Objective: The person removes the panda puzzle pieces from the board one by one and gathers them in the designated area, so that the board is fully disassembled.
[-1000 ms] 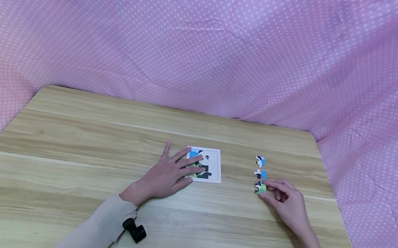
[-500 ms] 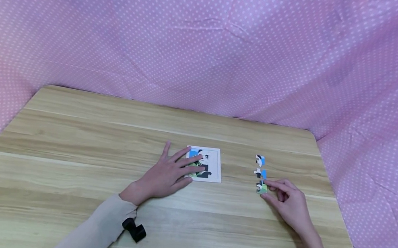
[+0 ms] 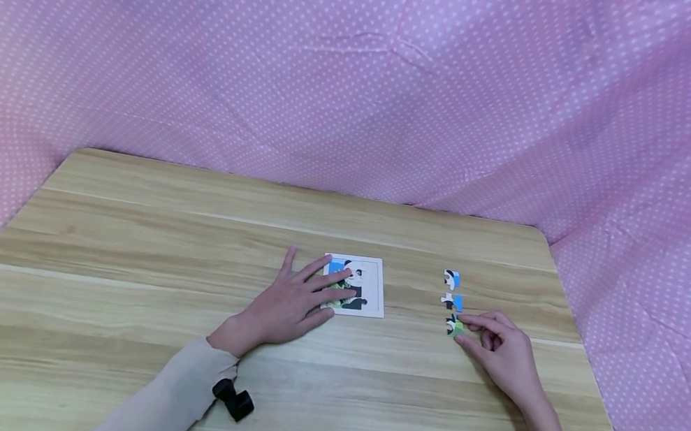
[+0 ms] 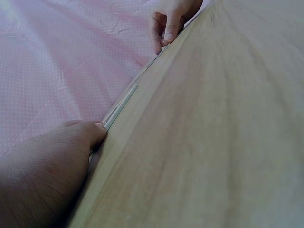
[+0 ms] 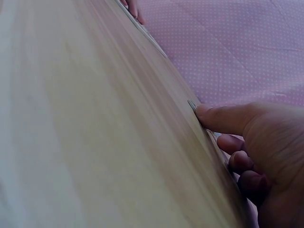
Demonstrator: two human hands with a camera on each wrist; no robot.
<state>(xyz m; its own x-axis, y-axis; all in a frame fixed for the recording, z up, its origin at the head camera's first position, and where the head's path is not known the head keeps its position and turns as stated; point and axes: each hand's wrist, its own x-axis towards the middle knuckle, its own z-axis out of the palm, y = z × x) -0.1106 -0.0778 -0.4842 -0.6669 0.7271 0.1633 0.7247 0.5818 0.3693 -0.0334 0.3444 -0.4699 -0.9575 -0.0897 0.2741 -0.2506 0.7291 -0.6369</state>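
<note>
Puzzle board [image 3: 373,290]: lies flat on the wooden tabletop [image 3: 157,259], near the middle. Shows part of a panda picture in black, white, blue and green, with bare white along its right side. Lies partly covered by the left hand [image 3: 291,312], spread palm down with straight fingers reaching over the board's left part, little finger off it to the left, thumb tip at the near edge. Well apart to the right, pinched between thumb and forefinger of the right hand [image 3: 501,355]: one green, black and white puzzle piece [image 3: 454,326]. Hard to tell whether raised or resting on the tabletop. Just beyond it, in a rough line toward the far edge: a white, black and blue middle piece [image 3: 452,302], then a far piece [image 3: 451,279] in similar colours, lying near each other but not touching. On both arms, light sleeves [image 3: 176,384]; at each cuff, a black device [image 3: 234,400]. Behind the tabletop and along both sides, a pink curtain [image 3: 358,90] with white dots.
</note>
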